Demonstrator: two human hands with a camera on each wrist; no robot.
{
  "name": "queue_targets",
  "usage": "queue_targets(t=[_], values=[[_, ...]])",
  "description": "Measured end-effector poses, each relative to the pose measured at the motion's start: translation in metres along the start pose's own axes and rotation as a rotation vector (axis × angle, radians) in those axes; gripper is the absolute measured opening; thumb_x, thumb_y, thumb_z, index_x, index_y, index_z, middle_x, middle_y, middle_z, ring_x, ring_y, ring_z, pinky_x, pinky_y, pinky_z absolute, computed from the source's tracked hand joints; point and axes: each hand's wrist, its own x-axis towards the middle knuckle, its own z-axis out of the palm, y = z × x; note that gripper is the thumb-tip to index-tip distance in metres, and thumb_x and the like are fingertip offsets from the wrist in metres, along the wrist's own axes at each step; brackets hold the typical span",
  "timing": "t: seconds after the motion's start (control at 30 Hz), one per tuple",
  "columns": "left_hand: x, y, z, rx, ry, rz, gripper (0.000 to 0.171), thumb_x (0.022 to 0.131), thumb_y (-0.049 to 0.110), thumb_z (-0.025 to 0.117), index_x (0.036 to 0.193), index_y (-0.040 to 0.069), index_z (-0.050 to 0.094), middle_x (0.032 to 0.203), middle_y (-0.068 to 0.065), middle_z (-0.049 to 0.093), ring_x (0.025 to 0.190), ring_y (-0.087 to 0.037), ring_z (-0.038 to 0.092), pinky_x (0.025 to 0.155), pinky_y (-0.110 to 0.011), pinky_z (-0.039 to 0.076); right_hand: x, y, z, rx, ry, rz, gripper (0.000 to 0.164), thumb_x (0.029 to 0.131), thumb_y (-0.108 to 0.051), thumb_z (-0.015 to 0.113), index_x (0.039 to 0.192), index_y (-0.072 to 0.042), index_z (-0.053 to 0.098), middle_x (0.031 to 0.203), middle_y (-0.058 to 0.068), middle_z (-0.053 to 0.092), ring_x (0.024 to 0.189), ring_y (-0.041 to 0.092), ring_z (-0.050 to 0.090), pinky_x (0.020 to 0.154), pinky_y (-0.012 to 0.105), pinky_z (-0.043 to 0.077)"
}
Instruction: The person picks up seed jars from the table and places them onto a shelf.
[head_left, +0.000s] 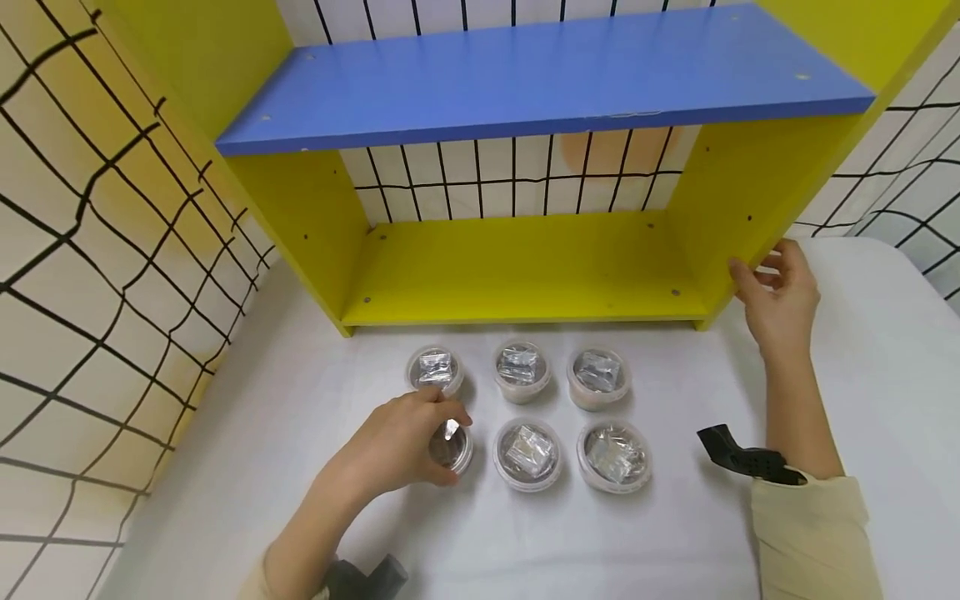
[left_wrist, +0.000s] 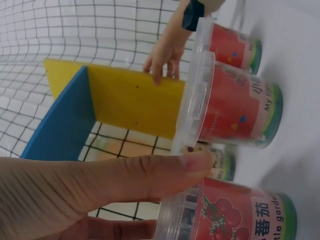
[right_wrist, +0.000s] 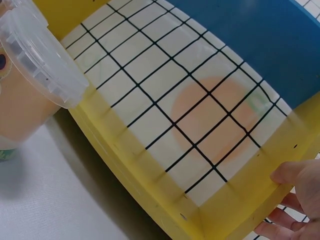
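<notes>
My left hand (head_left: 397, 442) grips the lidded cup (head_left: 455, 457) at the left of the front row, thumb and fingers around its clear lid. In the left wrist view this cup (left_wrist: 235, 212) has a red label with cherry tomatoes, and my thumb (left_wrist: 150, 172) lies along the lid. My right hand (head_left: 786, 304) holds the front edge of the yellow and blue shelf unit (head_left: 517, 271) at its right side panel. The thumb is on the panel's inner face and the fingers are outside, as the right wrist view shows with the hand (right_wrist: 305, 200).
Several more lidded cups stand close by in two rows, such as a back-row cup (head_left: 597, 379) and a front-row cup (head_left: 527, 454). A blue board (head_left: 540, 79) spans the unit above. Black wire grid (head_left: 97, 342) runs along the left and behind. White cloth (head_left: 600, 550) covers the table.
</notes>
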Motion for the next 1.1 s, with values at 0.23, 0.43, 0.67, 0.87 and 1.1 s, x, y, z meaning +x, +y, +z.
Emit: queue_targets(t=[0.23,0.43,0.67,0.87,1.1], values=[[-0.003,0.001,-0.003,0.01,-0.009,-0.031,0.051,0.056,0.021,0.087,0.102,0.017,0.067,0.098,0.0,0.057,0.079,-0.018,0.057,0.074,-0.037,0.047,0.002,0.003,0.005,-0.022,-0.018,-0.006,0.033,0.089,-0.027,0.058,0.121,-0.028,0.052,0.097,-0.018,0.046,0.085,0.002,0.047,0.061,0.005,0.044],[-0.006,0.001,-0.006,0.024,-0.015,-0.041,0.051,0.057,0.022,0.087,0.103,0.016,0.067,0.1,-0.001,0.058,0.08,-0.018,0.057,0.074,-0.037,0.047,0.003,0.001,0.009,-0.036,-0.029,-0.028,0.034,0.09,-0.028,0.057,0.124,-0.027,0.051,0.1,-0.018,0.045,0.085,0.002,0.046,0.062,0.005,0.044],[-0.004,-0.006,-0.009,0.047,-0.019,0.011,0.052,0.061,0.026,0.085,0.109,0.016,0.067,0.102,-0.001,0.06,0.083,-0.016,0.057,0.075,-0.035,0.048,0.003,-0.001,0.009,-0.015,-0.022,-0.03,0.031,0.089,-0.026,0.058,0.12,-0.028,0.052,0.099,-0.017,0.046,0.084,0.003,0.047,0.061,0.005,0.044],[-0.006,-0.015,-0.029,0.042,0.029,0.089,0.057,0.065,0.032,0.082,0.116,0.013,0.065,0.116,-0.004,0.062,0.103,-0.021,0.059,0.088,-0.038,0.047,0.003,-0.002,0.008,-0.005,-0.021,-0.05,0.032,0.089,-0.025,0.058,0.121,-0.027,0.053,0.098,-0.018,0.046,0.083,0.002,0.048,0.061,0.005,0.044],[-0.005,-0.019,-0.087,0.017,0.019,0.22,0.058,0.071,0.039,0.077,0.121,0.015,0.062,0.119,0.0,0.061,0.096,-0.013,0.057,0.079,-0.031,0.049,0.004,-0.003,0.008,0.007,-0.014,-0.056,0.032,0.089,-0.023,0.058,0.12,-0.027,0.054,0.098,-0.018,0.046,0.081,0.001,0.048,0.06,0.005,0.044]])
